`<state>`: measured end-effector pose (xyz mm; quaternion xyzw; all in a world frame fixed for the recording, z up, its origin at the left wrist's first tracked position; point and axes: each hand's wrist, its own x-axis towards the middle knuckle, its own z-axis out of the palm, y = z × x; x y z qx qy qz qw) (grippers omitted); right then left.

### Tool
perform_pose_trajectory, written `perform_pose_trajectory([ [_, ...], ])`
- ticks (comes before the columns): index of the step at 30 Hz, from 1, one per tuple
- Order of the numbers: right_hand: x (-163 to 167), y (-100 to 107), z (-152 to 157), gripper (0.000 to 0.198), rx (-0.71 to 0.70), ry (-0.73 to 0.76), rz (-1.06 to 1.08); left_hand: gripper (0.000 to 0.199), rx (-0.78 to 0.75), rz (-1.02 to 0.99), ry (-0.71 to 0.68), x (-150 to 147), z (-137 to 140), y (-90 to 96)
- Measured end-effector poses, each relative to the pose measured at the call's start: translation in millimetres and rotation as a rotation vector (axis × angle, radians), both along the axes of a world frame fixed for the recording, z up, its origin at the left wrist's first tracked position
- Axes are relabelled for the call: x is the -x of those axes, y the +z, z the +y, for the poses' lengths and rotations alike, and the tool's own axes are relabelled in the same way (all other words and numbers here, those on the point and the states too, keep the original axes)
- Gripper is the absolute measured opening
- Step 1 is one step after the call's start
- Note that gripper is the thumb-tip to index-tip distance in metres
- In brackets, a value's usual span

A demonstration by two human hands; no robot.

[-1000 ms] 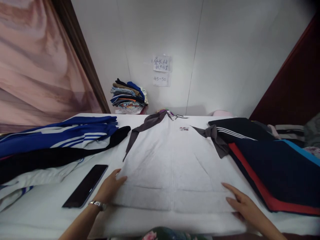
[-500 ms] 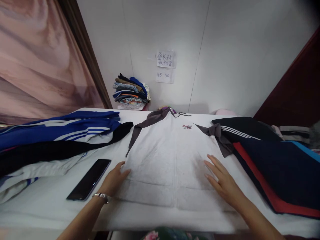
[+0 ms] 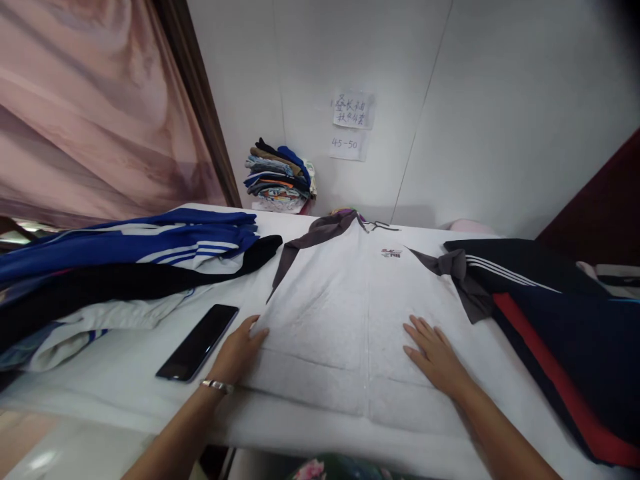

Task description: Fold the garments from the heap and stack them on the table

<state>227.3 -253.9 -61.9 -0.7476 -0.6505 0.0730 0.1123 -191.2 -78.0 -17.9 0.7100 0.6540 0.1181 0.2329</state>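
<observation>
A white zip-front jacket (image 3: 330, 313) with dark grey sleeves lies spread on the table, its collar pointing away from me. Small lettering shows on its chest. At the jacket's lower left edge rests my left hand (image 3: 240, 350), thumb and forefinger apart, the other fingers partly hidden. My right hand (image 3: 433, 353) lies with spread fingers on the front panel's right side. One grey sleeve (image 3: 310, 235) runs along the left shoulder, and the other sleeve (image 3: 457, 273) is bunched at the right, against dark clothes.
A black phone (image 3: 197, 343) lies left of my left hand. Blue, black and white garments (image 3: 200, 243) are heaped at the left. Dark folded clothes (image 3: 560, 320) with a red band sit at the right. Beside the wall stands a clothes stack (image 3: 280, 173), near handwritten paper signs (image 3: 353, 110).
My right hand has come down onto the jacket and slightly inward. My left hand stays by the left edge. The whole view has shifted a little.
</observation>
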Motion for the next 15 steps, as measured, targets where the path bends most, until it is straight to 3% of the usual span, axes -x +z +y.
perform_pose_trajectory([
  [7,-2.0,-1.9,-0.2,0.056,-0.001,0.007,0.006,0.050,0.021,0.172,-0.037,1.2,2.4,7.6],
  [12,-4.7,-8.4,0.5,0.056,-0.031,0.018,-0.016,0.050,0.046,0.068,-0.139,-22.2,37.3,22.9],
  [15,-7.4,-12.6,1.3,0.058,-0.042,0.011,-0.003,0.046,0.016,0.002,-0.102,-47.0,62.4,25.3],
])
